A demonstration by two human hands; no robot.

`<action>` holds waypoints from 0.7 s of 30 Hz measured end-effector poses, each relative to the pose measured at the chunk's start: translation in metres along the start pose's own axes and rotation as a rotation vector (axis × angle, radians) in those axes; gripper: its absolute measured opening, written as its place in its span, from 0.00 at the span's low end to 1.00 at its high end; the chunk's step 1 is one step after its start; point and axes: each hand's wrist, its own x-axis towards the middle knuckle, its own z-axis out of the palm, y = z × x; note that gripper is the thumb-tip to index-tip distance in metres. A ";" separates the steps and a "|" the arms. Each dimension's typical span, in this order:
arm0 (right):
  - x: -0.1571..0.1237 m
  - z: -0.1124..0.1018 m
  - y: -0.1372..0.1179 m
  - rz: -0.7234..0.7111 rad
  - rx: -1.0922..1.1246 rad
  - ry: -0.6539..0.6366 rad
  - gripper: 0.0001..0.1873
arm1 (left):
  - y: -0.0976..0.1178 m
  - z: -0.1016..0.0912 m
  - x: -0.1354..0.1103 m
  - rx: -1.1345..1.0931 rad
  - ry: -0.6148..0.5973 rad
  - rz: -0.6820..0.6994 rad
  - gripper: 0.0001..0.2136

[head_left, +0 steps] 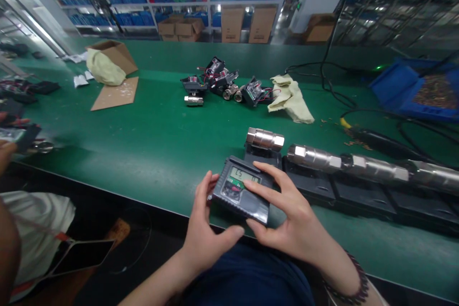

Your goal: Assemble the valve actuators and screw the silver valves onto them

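Dark-grey rectangular plastic meter (235, 196) here: our right hand (289, 208) is gripping it, our open left hand (207, 229) is touching its side!

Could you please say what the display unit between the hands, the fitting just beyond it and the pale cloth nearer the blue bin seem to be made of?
Display unit: probably dark moulded plastic, with ribbed edges and a glossy front. Fitting: likely metal, polished, given its silvery highlights. Cloth: apparently matte fabric, judging by soft folds; fibre unclear.
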 end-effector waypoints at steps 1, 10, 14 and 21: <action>-0.001 0.001 -0.002 -0.008 0.003 -0.002 0.27 | 0.006 -0.011 0.003 -0.027 -0.060 -0.047 0.36; -0.028 0.009 -0.021 -0.036 0.112 0.009 0.32 | 0.042 -0.031 0.041 -0.118 -0.357 -0.433 0.35; -0.044 0.013 -0.021 0.357 0.482 0.042 0.46 | 0.035 -0.033 0.023 -0.044 -0.303 -0.337 0.40; -0.041 0.024 -0.041 0.618 0.797 -0.147 0.29 | 0.041 -0.043 -0.014 0.340 -0.381 -0.174 0.32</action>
